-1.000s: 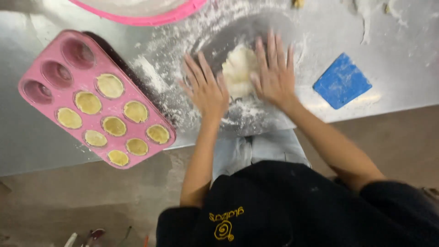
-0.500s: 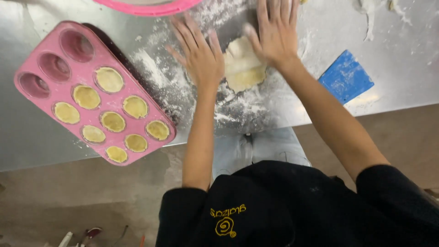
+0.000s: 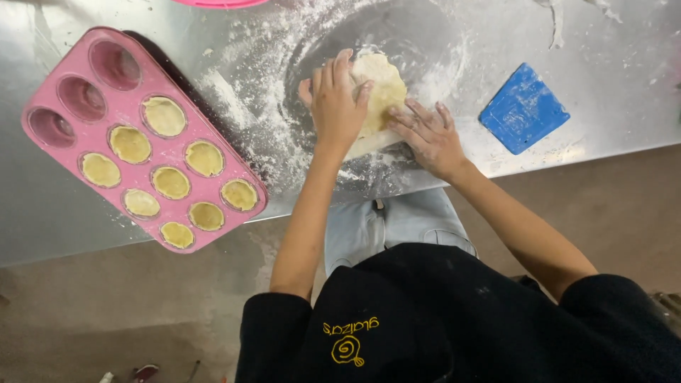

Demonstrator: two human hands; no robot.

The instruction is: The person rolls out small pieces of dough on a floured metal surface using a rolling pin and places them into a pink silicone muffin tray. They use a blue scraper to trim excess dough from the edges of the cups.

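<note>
A pale lump of dough (image 3: 383, 89) lies on a floured patch of the steel table (image 3: 567, 42). My left hand (image 3: 337, 106) lies over the dough's left half, fingers curled over its top and gripping it. My right hand (image 3: 429, 138) rests flat with fingers spread at the dough's lower right edge, its fingertips touching the dough.
A pink muffin tray (image 3: 67, 67) stands at the left; several cups hold dough shells and three at its far end are bare. A blue square scraper (image 3: 523, 108) lies to the right. A pink bowl rim (image 3: 220, 3) shows at the top edge. Loose flour surrounds the dough.
Both hands have drawn back toward my body from a far stretch. The left hand now covers the dough and the right has dropped to its near edge.
</note>
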